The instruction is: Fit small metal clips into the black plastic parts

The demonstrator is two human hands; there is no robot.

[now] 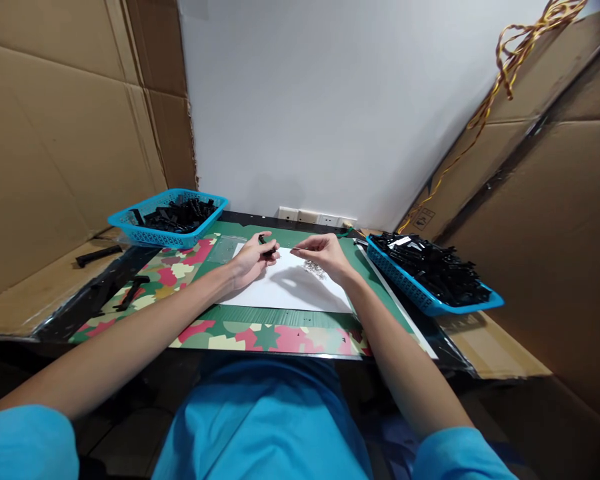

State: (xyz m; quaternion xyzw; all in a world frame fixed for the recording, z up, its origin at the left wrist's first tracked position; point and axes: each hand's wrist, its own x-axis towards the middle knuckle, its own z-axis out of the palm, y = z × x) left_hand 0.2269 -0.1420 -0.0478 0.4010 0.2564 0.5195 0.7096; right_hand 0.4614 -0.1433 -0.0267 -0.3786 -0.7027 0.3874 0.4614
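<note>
Dressed in a bright blue top (265, 427) | coloured evenly, shading darker in the creases | draped in soft folds across the front | cut with short, loose left sleeve (25, 443) and right sleeve (460, 457) in the same blue | bare beyond the hems (71, 430), along both slim forearms (140, 337), down to left hand (251, 264) and right hand (327, 257)

The left hand (253, 261) grips a small black plastic part (269, 253) over a white sheet (285, 297). The right hand (326, 257) pinches something thin, too small to identify, near a pile of tiny silvery pieces (313, 268). Blue openwork baskets of black parts stand far left (167, 238) and right (397, 272). A camouflage-bordered green mat (265, 337) lies beneath the sheet.
</note>
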